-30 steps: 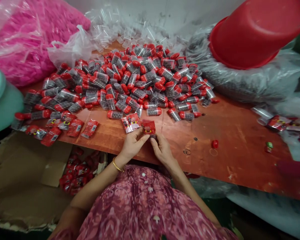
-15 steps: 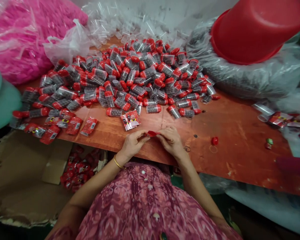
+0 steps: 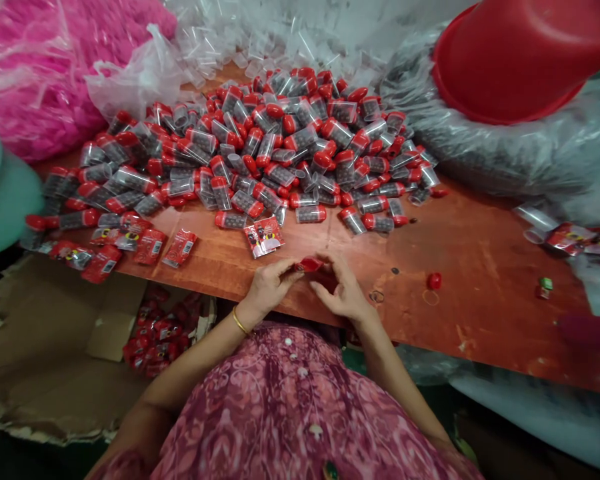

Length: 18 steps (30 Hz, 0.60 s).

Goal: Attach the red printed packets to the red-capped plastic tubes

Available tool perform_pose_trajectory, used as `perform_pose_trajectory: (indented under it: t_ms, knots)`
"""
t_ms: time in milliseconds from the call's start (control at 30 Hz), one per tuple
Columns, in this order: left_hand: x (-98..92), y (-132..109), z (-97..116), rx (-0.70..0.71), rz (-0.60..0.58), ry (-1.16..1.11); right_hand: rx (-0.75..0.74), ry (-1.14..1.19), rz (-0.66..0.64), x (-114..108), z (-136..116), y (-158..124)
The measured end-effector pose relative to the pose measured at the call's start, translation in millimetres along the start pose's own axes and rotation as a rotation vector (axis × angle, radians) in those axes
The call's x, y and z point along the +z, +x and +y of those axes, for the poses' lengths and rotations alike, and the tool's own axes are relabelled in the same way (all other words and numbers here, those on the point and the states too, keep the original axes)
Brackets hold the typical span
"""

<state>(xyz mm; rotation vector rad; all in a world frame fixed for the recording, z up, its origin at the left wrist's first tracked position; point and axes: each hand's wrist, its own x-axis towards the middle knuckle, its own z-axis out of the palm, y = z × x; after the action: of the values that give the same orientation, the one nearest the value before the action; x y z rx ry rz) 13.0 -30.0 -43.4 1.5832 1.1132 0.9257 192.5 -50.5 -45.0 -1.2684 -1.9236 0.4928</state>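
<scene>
My left hand [image 3: 270, 288] pinches the left side of a small red packet [image 3: 310, 265] just above the table's front edge. The packet's top gapes, so its red inside shows. My right hand [image 3: 344, 288] is at the packet's right end, thumb spread away from the fingers; the fingertips touch or nearly touch the far rim. Beyond the hands lie flat printed red packets [image 3: 264, 236]. A large heap of clear tubes with red caps and dark contents [image 3: 280, 147] fills the table behind them.
More red packets [image 3: 150, 247] lie at the left, above a cardboard box [image 3: 45, 333] holding red packets. A red bucket [image 3: 520, 60] stands upside down on a clear bag of dark pieces. A red cap [image 3: 434, 281] and a small green-topped item [image 3: 545, 287] are on the right.
The packet has gone from pinched flat to gaping at its top. My right thumb has come away from it, while my left hand keeps its pinch. The view has shifted slightly.
</scene>
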Motion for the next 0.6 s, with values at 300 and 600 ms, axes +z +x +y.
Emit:
perform_pose_trajectory:
  t_ms: [300,600]
  knots:
    - [1.6,0.6,1.5,0.05,-0.015,0.03,-0.132,0.12,-0.031,3.7,14.6,18.8]
    - [0.9,1.2,-0.2,0.045,-0.041,0.085,-0.03,0.033,0.011,5.0,18.0,4.5]
